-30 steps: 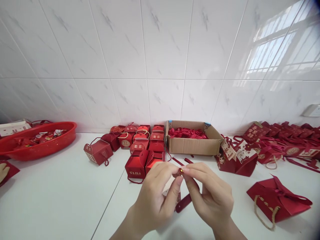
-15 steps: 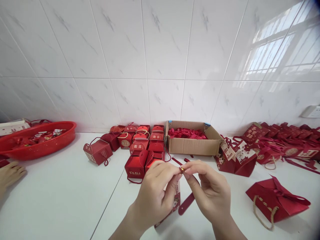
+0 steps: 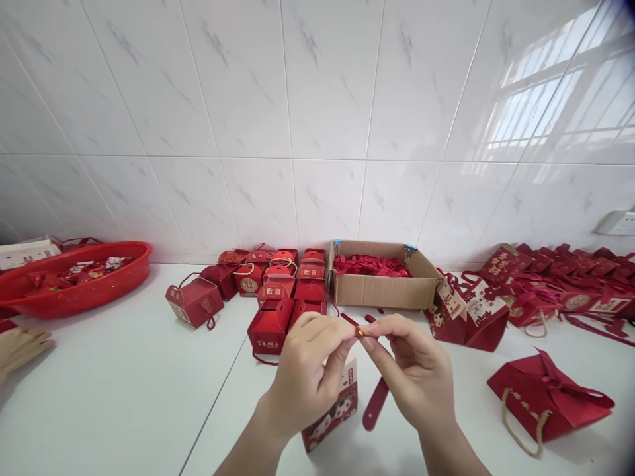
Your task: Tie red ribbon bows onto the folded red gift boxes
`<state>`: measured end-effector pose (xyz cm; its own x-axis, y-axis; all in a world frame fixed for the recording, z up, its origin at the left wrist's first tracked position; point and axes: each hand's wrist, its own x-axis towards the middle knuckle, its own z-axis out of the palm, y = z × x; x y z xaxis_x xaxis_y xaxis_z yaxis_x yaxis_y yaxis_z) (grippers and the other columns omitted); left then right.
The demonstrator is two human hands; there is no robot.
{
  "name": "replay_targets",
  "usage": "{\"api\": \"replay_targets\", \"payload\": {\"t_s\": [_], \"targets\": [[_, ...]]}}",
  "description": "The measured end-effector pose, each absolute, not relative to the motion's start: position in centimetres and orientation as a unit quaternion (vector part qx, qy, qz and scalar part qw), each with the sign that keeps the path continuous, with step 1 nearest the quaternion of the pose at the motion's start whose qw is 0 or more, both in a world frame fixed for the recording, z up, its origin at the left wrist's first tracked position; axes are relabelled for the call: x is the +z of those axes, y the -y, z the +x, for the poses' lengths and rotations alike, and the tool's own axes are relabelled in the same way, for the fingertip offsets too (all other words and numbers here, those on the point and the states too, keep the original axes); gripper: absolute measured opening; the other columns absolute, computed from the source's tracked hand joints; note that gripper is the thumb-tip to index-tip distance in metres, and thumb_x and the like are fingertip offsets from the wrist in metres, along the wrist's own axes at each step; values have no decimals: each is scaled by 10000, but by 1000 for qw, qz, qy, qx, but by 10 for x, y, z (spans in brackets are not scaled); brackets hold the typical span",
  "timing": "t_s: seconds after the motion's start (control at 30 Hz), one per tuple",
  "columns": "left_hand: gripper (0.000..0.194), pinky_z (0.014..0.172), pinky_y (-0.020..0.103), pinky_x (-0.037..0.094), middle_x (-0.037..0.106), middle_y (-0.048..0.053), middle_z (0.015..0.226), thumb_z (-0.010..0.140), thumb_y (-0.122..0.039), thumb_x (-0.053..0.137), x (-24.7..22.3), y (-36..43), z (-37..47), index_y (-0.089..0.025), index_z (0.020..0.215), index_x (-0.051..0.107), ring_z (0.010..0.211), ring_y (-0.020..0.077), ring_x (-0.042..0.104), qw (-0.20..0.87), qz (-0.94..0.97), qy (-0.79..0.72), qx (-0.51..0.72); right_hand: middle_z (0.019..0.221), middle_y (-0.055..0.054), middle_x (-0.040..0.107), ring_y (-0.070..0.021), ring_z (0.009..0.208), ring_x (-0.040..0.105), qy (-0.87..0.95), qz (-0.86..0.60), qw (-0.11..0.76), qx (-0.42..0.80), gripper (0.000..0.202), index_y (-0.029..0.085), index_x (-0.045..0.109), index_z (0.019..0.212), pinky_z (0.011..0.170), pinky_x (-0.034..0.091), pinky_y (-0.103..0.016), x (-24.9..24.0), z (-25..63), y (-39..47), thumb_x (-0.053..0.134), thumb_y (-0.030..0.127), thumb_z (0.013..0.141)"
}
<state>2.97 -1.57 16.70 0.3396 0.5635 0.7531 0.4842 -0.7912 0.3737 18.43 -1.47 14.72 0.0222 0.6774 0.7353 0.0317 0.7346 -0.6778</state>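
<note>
My left hand (image 3: 308,373) and my right hand (image 3: 415,377) meet fingertip to fingertip above the table, both pinched closed. Between the fingertips shows a small gold-coloured fastener (image 3: 360,332). A dark red strap (image 3: 376,404) with a hole near its rounded end hangs below my right hand's fingers; its upper part is hidden by them. Exactly how each hand shares the fastener and strap is covered by the fingers. Behind and below my left hand stands a red and white printed gift box (image 3: 333,416), partly hidden.
Several red gift boxes (image 3: 269,330) cluster behind my left hand. A cardboard box (image 3: 381,292) holds red ribbons. More boxes (image 3: 469,314) stand at right, including a ribbon-tied one (image 3: 540,390). At left are a red basin (image 3: 99,291) and another person's hand (image 3: 22,350).
The strap's hanging end has swung slightly right and down. My hands have shifted a little, showing more of the printed box below. The other person's hand at left has turned slightly.
</note>
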Motion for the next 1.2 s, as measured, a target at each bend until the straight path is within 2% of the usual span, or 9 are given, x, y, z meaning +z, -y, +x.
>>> {"api": "replay_targets", "payload": {"t_s": [0.33,0.57,0.7,0.87,0.97,1.07,1.2], "targets": [[146,703,284,406,633,-10,717,898,-110,476,175,18,21,-201,846,578,642,123,526,85,840,-303,442,909,-46,633,-153,818,621,725,-223,555,340,255,281,682,1091,699,550,-287,156,202,8,579,183,880],[132,687,282,431,639,-2,673,896,-176,503,180,21,20,-198,807,598,628,131,528,99,827,-323,450,923,-64,646,-172,868,628,732,-189,551,355,191,247,707,989,728,561,-314,157,201,8,643,159,832],[138,665,272,432,626,-5,658,889,-227,524,182,23,15,-199,767,581,615,130,520,88,818,-353,446,871,-59,662,-163,822,638,732,-186,554,350,102,217,694,884,718,561,-310,158,200,8,651,148,823],[166,675,294,451,654,25,847,840,-386,565,177,22,-6,-233,889,603,799,205,597,115,813,-502,272,798,-45,691,-165,764,634,743,-188,550,334,102,216,680,874,691,553,-322,157,204,7,635,135,830],[344,580,281,432,643,26,813,676,-472,699,169,14,-12,-228,895,594,755,242,613,184,788,-573,131,800,-38,684,-167,757,625,741,-189,552,332,134,226,681,884,675,538,-327,156,207,7,624,119,831],[448,464,239,356,603,-4,731,527,-357,783,159,3,-8,-225,894,562,634,225,597,234,771,-592,29,789,-28,671,-159,726,609,737,-192,553,339,168,240,680,892,648,515,-320,157,210,8,611,99,832],[319,397,213,235,530,-29,648,585,-86,594,152,-8,-5,-228,865,537,522,165,534,180,799,-573,41,765,-21,656,-158,709,592,730,-199,555,346,163,248,691,881,633,493,-314,158,217,7,612,113,834]]}}
